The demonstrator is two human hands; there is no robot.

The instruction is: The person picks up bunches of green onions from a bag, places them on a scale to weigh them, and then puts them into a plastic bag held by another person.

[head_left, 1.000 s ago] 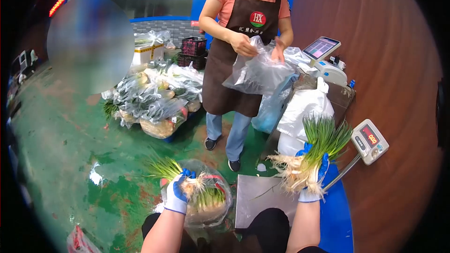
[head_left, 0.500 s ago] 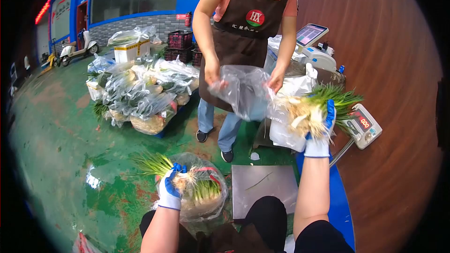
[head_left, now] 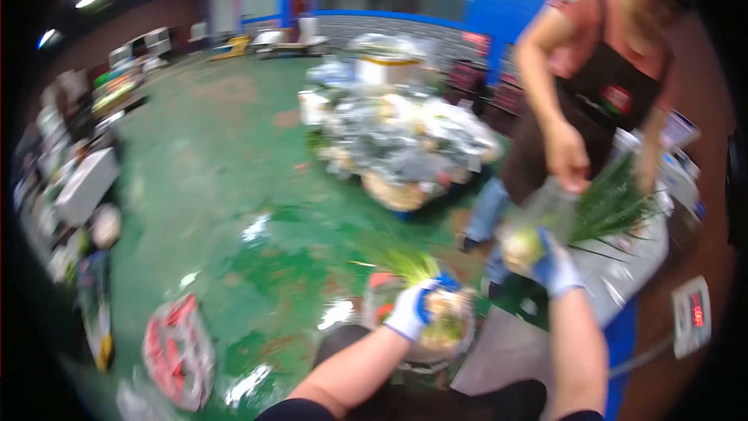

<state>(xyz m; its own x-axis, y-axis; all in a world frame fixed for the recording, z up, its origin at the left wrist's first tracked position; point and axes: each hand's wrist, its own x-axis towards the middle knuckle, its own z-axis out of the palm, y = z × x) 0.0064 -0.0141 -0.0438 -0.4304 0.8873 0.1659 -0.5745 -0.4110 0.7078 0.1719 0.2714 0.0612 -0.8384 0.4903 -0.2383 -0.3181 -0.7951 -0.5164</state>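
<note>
My left hand (head_left: 417, 308), in a white and blue glove, is closed around a bunch of scallions (head_left: 413, 265) above an open plastic bag (head_left: 467, 335) on the floor. My gloved right hand (head_left: 557, 265) grips another scallion bunch (head_left: 612, 203), its pale root end on the left and its long green leaves on the right. A co-worker's hand (head_left: 567, 157) holds a clear plastic bag (head_left: 545, 206) around the pale end of this bunch. Motion smears the fingers of my right hand.
A person in a brown apron (head_left: 573, 109) stands opposite me. Bagged vegetables (head_left: 405, 132) are heaped behind on the green floor. A scale display (head_left: 692, 316) stands at right, with a metal plate (head_left: 499, 355) near my knees. A red and white bag (head_left: 179, 351) lies at left.
My view has swung left. My right hand has brought its scallions to the co-worker's clear bag, which now surrounds their root end. My left hand still holds its bunch.
</note>
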